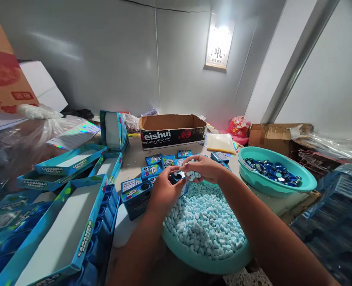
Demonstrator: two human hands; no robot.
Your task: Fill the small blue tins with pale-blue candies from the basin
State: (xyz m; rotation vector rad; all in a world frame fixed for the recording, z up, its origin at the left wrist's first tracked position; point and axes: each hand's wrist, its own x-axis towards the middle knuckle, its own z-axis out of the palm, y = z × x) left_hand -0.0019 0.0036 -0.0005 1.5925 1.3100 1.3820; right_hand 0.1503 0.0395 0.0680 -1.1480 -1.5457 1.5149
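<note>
My left hand (pixel 167 186) is wrapped around a small blue candy box (pixel 176 178) whose round dark opening faces up. Right beside that opening, my right hand (pixel 204 168) is cupped and closed on a handful of pale blue and white candies (pixel 193 174). Below both hands sits a turquoise basin (pixel 205 267) heaped with the same kind of candies (pixel 207 218). To the left of my left hand stands another blue candy box (pixel 136 198) with an open round hole. Several more blue boxes (pixel 151 171) lie just beyond my hands.
Blue cardboard display trays (pixel 61 230) fill the left side, one with small boxes along it. At the back stands a large open carton (pixel 172 135). On the right, another turquoise basin (pixel 308 180) holds shiny blue caps (pixel 271 171). Blue stacked containers (pixel 333 214) stand at far right.
</note>
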